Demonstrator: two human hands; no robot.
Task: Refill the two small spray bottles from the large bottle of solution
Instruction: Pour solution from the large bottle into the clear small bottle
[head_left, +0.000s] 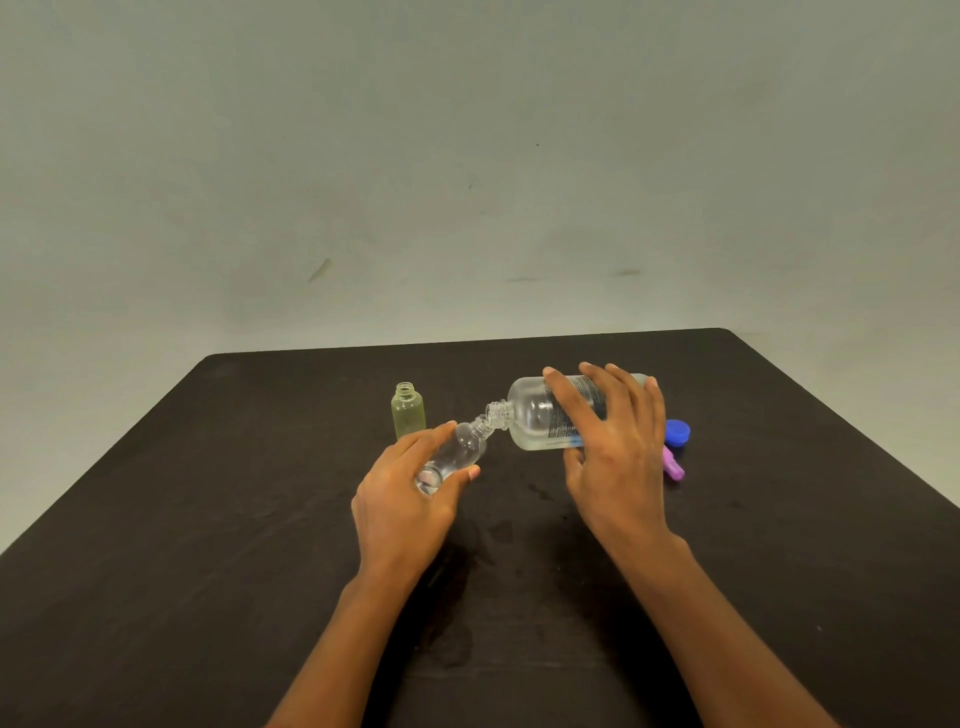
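Head camera: a person pours from the large bottle of solution, tipped nearly on its side in the right hand, into a clear small spray bottle tilted toward it in the left hand. The two open necks meet mouth to mouth above the dark counter. The right fingers are spread wide across the large bottle's label; the left fingers and thumb pinch the small bottle near its base. A little clear liquid seems to sit in the small bottle's low end, though its level is hard to read. The second spray bottle, yellowish and uncapped, stands upright just beyond the left hand. A blue cap and a purple sprayer top lie by the right hand, partly hidden behind it. Dark marks on the counter beneath the hands may be drips. Pouring well here likely means keeping the lips in contact, raising the large bottle's base slowly, and bringing the small bottle upright as it fills.
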